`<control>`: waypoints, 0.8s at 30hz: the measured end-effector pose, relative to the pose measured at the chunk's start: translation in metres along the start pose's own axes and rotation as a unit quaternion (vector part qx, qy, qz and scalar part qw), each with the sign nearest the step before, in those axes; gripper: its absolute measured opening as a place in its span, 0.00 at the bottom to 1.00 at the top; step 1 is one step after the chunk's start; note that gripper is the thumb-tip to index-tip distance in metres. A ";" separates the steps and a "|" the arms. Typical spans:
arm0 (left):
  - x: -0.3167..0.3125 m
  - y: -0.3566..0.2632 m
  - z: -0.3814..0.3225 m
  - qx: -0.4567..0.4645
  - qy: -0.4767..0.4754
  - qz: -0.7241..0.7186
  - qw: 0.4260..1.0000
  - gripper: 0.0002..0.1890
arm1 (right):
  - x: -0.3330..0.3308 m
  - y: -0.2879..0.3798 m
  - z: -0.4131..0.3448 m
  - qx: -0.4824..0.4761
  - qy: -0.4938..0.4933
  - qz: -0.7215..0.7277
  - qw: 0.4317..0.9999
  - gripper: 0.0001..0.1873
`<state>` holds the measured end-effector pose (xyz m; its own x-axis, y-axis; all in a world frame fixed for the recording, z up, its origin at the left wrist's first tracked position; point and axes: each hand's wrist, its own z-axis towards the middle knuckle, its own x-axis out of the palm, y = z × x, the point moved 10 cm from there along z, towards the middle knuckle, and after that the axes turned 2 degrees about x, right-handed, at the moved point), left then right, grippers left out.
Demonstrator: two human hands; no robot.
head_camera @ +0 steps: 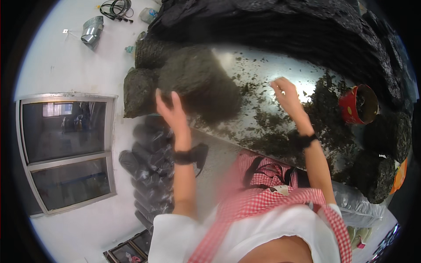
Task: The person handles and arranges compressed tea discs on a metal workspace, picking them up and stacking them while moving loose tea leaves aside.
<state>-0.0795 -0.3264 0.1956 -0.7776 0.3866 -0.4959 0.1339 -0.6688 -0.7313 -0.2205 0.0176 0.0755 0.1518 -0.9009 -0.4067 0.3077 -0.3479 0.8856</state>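
Observation:
My left hand [171, 110] has its fingers spread at the near left side of a large dark green-black bundle [200, 79], which looks like dried seaweed and is blurred. Whether the fingertips touch the bundle cannot be told. Another dark bundle [139, 92] sits just left of it. Over the metal tabletop [263, 74], my right hand [286, 95] hangs with loosely bent fingers and nothing visible in them. Dark flakes [273, 121] are scattered across the metal below it. Both wrists wear black bands.
A red tub [349, 104] lies tipped at the right among heaped flakes. Tall dark stacks [263, 26] line the table's far side. More bundles [371, 176] stand at the right edge. Filled dark plastic bags [151, 164] are piled beside the table, near a wall window [65, 153].

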 end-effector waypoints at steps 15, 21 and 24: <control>-0.024 0.092 -0.001 -0.054 0.120 -0.188 0.973 0.20 | 0.217 -0.050 -0.001 0.365 -0.130 0.245 0.889 0.39; -0.046 0.057 -0.025 0.015 0.109 -0.188 0.976 0.26 | 0.190 -0.013 -0.021 0.283 -0.194 0.352 0.871 0.23; -0.032 0.011 -0.041 -0.010 0.176 -0.287 0.941 0.30 | 0.129 -0.006 -0.045 0.239 -0.251 0.400 0.849 0.21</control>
<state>-0.0277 -0.3204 0.1844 -0.4732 0.8701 -0.1379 -0.2317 -0.2740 -0.9334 -0.1603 -0.0852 0.0076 -0.3240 -0.8538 0.4076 -0.1388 0.4691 0.8722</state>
